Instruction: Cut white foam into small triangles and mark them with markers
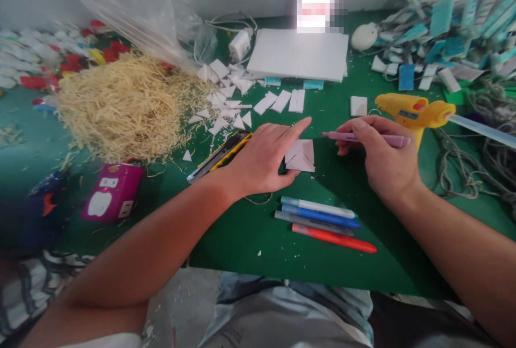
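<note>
My left hand (271,157) rests at the left side of a small white foam square (300,156). Its index finger stretches out past the square's top and the thumb lies by the lower edge, wide apart. Dark slanting lines cross the square; whether drawn or cut, I cannot tell. In my right hand (387,154) is a pink marker (366,138), its tip pointing left toward the square and held apart from it. Beside my left wrist lies a yellow and black utility knife (220,156). Several markers (322,224) in white, blue, grey and red lie below the hands.
A yellow glue gun (415,109) stands just beyond my right hand. White foam scraps (226,101), shredded straw (124,106) and a magenta socket box (113,192) are to the left. White sheets (298,55) lie at the back; blue-and-white pieces (447,31) heap at right.
</note>
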`<control>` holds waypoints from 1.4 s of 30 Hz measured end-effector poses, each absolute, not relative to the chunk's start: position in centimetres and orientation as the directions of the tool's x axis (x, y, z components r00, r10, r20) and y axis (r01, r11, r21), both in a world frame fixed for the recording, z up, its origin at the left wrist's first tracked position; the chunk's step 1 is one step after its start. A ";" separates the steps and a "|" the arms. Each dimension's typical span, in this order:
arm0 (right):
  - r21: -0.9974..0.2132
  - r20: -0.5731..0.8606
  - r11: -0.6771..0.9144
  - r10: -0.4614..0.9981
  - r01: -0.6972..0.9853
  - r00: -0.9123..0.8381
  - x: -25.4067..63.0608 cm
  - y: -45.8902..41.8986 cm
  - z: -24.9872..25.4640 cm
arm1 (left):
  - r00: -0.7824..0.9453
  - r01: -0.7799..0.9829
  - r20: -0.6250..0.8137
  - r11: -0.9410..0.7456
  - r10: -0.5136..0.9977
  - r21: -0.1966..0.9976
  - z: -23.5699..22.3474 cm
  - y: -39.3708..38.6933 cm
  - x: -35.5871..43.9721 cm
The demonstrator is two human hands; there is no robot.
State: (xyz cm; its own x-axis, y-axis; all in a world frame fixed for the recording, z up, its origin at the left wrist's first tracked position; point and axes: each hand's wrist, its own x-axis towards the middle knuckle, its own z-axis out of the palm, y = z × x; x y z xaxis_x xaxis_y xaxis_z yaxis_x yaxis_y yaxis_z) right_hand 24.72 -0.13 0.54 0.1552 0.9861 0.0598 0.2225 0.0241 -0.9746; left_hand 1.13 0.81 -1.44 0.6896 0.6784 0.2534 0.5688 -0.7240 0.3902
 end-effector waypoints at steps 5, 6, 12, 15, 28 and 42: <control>-0.989 0.031 0.003 0.983 0.151 0.182 24.9 0.2 0.0 | 0.679 0.582 0.215 -0.693 0.702 0.425 -1.1 0.6 1.1; -0.991 0.031 0.007 0.983 0.136 0.179 24.9 0.3 -0.1 | 0.677 0.581 0.211 -0.688 0.705 0.435 -1.1 0.6 1.1; -0.997 0.030 0.016 0.981 0.076 0.190 24.9 0.4 -0.4 | 0.682 0.593 0.183 -0.683 0.708 0.427 -1.0 0.7 0.8; -0.997 0.004 -0.011 0.977 0.070 0.211 24.7 0.5 -0.2 | 0.690 0.595 0.184 -0.693 0.700 0.406 -1.0 0.7 0.7; -0.999 -0.004 -0.014 0.977 0.048 0.211 24.8 0.5 0.1 | 0.746 0.588 0.248 -0.786 0.618 0.189 0.0 -0.4 1.3; -0.993 0.018 -0.001 0.987 0.118 0.160 25.1 0.6 -0.5 | 0.709 0.560 0.224 -0.727 0.668 0.397 -1.3 0.6 1.0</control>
